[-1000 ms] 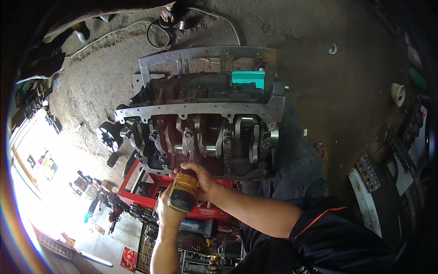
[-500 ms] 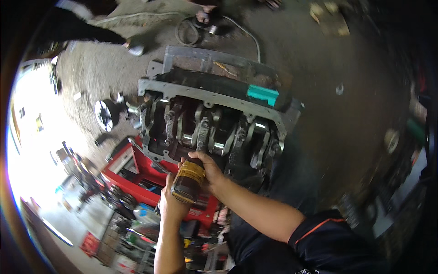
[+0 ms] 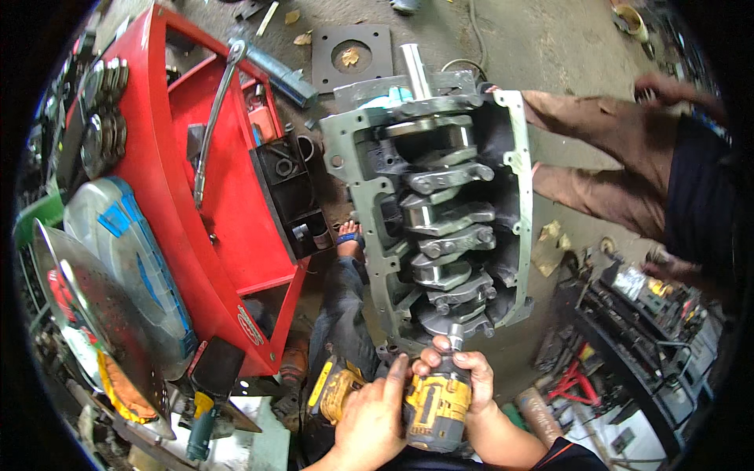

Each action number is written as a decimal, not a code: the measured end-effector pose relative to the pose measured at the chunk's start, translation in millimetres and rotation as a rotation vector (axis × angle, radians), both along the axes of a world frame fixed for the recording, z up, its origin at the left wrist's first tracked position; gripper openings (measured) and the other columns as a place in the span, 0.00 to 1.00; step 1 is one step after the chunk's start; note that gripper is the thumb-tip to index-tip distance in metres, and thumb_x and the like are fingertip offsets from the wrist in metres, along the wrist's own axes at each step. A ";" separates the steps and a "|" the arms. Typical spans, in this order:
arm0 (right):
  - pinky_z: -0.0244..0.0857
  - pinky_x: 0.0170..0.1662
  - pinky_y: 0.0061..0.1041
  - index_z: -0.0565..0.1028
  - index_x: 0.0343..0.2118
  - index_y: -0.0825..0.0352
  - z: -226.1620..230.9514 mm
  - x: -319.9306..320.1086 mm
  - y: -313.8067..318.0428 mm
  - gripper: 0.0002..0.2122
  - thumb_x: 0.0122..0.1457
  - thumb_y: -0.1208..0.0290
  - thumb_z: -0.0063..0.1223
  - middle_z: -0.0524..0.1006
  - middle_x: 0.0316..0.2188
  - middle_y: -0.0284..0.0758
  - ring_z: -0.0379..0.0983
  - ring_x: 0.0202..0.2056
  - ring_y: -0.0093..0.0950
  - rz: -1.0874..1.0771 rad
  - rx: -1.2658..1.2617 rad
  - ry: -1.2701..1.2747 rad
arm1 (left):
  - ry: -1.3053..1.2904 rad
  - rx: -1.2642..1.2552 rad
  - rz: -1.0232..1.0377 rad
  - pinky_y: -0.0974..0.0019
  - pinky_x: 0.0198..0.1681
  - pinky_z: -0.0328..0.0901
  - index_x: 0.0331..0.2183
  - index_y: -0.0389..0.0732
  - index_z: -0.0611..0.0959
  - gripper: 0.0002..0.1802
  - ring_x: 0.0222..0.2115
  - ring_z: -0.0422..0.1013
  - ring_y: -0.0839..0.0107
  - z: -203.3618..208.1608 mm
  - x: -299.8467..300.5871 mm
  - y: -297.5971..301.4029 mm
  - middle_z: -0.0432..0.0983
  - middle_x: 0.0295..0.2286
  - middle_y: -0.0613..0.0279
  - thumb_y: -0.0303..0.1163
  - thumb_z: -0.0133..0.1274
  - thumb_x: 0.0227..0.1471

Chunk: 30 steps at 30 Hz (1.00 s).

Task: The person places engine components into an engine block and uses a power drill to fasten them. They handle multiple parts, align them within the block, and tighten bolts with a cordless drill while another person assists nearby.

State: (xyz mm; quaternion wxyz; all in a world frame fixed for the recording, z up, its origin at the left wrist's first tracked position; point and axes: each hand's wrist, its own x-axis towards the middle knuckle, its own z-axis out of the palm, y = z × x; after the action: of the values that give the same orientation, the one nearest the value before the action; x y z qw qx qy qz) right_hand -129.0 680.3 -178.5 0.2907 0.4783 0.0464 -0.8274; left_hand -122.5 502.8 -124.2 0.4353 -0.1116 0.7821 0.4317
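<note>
Both my hands hold a yellow and black cordless impact wrench (image 3: 430, 402) at the bottom middle. My left hand (image 3: 375, 416) wraps its rear and battery side. My right hand (image 3: 463, 370) grips its front, close to the socket. The socket tip touches the near end of a grey engine block (image 3: 440, 212), which lies open with its crankshaft and bearing caps showing. My blue-trousered leg and sandalled foot (image 3: 349, 239) lie left of the block.
A red tool tray (image 3: 228, 196) with a long ratchet wrench (image 3: 214, 118) and a black socket box stands left. Another person in brown trousers (image 3: 597, 149) sits at the upper right. Black parts and tools (image 3: 628, 330) lie right. Metal discs (image 3: 102, 298) are stacked far left.
The view has swung round, so the engine block now runs lengthwise away from me. My hands with the impact wrench have come to the block's near end.
</note>
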 end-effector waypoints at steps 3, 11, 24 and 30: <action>0.70 0.55 0.44 0.66 0.43 0.59 0.3 3.7 -3.9 0.13 0.56 0.69 0.56 0.72 0.37 0.37 0.71 0.48 0.38 0.059 0.020 -0.034 | -0.023 0.080 0.027 0.47 0.48 0.66 0.68 0.35 0.60 0.56 0.42 0.72 0.42 -4.3 12.7 -10.3 0.76 0.40 0.42 0.26 0.66 0.38; 0.64 0.56 0.39 0.65 0.43 0.57 -5.5 -1.6 -30.3 0.16 0.55 0.67 0.58 0.73 0.37 0.37 0.70 0.47 0.38 0.189 0.093 0.043 | 0.047 0.115 0.093 0.48 0.46 0.65 0.67 0.34 0.62 0.51 0.41 0.72 0.43 -22.9 22.2 -38.6 0.75 0.39 0.42 0.22 0.60 0.40; 0.65 0.58 0.40 0.64 0.45 0.57 -16.4 -9.0 -56.2 0.17 0.55 0.67 0.58 0.72 0.37 0.37 0.70 0.49 0.37 0.150 0.028 0.023 | 0.086 0.065 0.043 0.49 0.44 0.64 0.66 0.33 0.62 0.48 0.40 0.71 0.45 -30.9 15.5 -59.5 0.74 0.38 0.45 0.24 0.59 0.43; 0.69 0.55 0.42 0.64 0.44 0.58 -13.4 -0.2 -42.0 0.17 0.55 0.67 0.59 0.72 0.38 0.38 0.70 0.49 0.39 0.076 -0.017 0.061 | 0.130 0.063 0.000 0.48 0.45 0.64 0.67 0.33 0.61 0.47 0.41 0.71 0.44 -23.2 11.8 -48.5 0.75 0.39 0.44 0.23 0.58 0.44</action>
State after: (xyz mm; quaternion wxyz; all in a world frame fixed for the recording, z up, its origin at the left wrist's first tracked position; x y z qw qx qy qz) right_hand -129.2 638.3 -191.8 0.3245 0.4480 0.0664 -0.8304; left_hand -110.8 454.2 -147.4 0.3868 -0.0693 0.7949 0.4623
